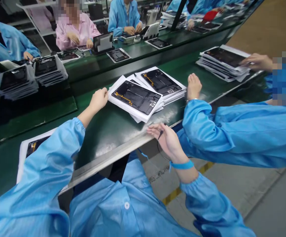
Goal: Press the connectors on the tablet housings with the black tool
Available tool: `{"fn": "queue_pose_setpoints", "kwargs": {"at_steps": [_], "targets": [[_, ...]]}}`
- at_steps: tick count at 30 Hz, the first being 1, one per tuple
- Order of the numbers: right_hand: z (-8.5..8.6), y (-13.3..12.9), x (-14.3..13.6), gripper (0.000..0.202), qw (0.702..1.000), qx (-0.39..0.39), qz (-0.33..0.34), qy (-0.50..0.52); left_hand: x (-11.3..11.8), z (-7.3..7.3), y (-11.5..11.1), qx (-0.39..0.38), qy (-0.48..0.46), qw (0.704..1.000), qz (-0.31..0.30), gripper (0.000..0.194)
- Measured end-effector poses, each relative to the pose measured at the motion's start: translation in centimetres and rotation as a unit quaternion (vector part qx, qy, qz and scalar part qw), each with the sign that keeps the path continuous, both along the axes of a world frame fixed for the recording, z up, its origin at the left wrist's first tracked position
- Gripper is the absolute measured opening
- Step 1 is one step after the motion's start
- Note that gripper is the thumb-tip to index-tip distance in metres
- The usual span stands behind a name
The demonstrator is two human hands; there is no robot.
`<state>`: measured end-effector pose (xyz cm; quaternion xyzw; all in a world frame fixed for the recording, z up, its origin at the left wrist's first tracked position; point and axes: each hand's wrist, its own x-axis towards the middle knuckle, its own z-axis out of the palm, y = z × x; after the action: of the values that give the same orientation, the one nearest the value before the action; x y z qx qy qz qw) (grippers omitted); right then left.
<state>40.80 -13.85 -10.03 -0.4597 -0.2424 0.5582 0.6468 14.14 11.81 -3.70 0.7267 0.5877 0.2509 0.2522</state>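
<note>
My left hand [100, 99] is closed at the left corner of a white sheet [143, 116], its fingertips pinching the edge. On that sheet lies a black tablet back cover [139, 98] with an orange flex cable. It rests askew on a stack, overlapping another black back cover [161, 82] behind it. My right hand [167, 140], with a blue wrist strap [182, 164], hovers over the bench's front edge. Between its thumb and bent fingers shows a small dark, thin tool, whose kind I cannot make out.
A co-worker's fist [194, 86] rests just right of the stack; their other hand touches another stack [221, 62]. More stacks [50, 70] stand at left. Partly behind my left sleeve lies another sheet [21, 154]. People sit across the green bench [88, 131].
</note>
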Motion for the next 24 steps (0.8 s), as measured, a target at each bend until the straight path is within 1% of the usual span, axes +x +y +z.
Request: {"fn": "queue_pose_setpoints", "kwargs": {"at_steps": [2, 4, 6, 8, 10, 12, 15, 17, 19, 20, 22, 24], "targets": [[-0.2, 2.4, 0.1, 0.04, 1.0, 0.006, -0.023, 0.005, 0.6, -0.4, -0.1, -0.041, -0.033, 0.999, 0.01, 0.04], [0.0, 4.5, -0.2, 0.039, 0.999, 0.016, -0.039, 0.004, 2.2, -0.4, 0.3, -0.064, -0.064, 0.996, 0.023, 0.043], [0.4, 6.1, -0.5, 0.04, 0.998, 0.029, -0.047, -0.005, 3.7, 0.1, 1.0, -0.065, -0.08, 0.994, 0.034, 0.044], [0.8, 7.0, -0.7, 0.042, 0.998, 0.039, -0.046, -0.021, 4.7, 1.1, 1.6, -0.052, -0.077, 0.995, 0.038, 0.044], [1.0, 7.3, -0.7, 0.044, 0.998, 0.038, -0.04, -0.041, 4.9, 2.2, 1.8, -0.025, -0.055, 0.998, 0.035, 0.045], [0.9, 7.0, -0.4, 0.045, 0.997, 0.031, -0.035, -0.062, 4.8, 3.3, 1.7, 0.013, -0.027, 0.999, 0.022, 0.042], [0.4, 5.9, 0.1, 0.045, 0.995, 0.025, -0.036, -0.087, 4.8, 4.7, 1.0, 0.057, -0.007, 0.998, -0.005, 0.02], [0.1, 5.1, 0.4, 0.047, 0.994, 0.026, -0.04, -0.096, 4.7, 5.2, 0.3, 0.065, -0.021, 0.997, -0.019, 0.008], [-0.1, 4.4, 0.5, 0.05, 0.994, 0.028, -0.047, -0.098, 4.0, 5.3, -0.8, 0.056, -0.056, 0.997, -0.02, 0.01], [-0.2, 4.1, 0.5, 0.052, 0.994, 0.029, -0.052, -0.097, 3.4, 5.1, -1.5, 0.043, -0.081, 0.996, -0.016, 0.012], [-0.4, 3.8, 0.3, 0.056, 0.993, 0.034, -0.063, -0.092, 1.5, 4.2, -3.4, -0.002, -0.142, 0.99, -0.004, 0.017], [-0.6, 3.9, 0.1, 0.057, 0.992, 0.041, -0.077, -0.088, -0.5, 2.7, -5.7, -0.064, -0.208, 0.976, 0.006, 0.017]]}}
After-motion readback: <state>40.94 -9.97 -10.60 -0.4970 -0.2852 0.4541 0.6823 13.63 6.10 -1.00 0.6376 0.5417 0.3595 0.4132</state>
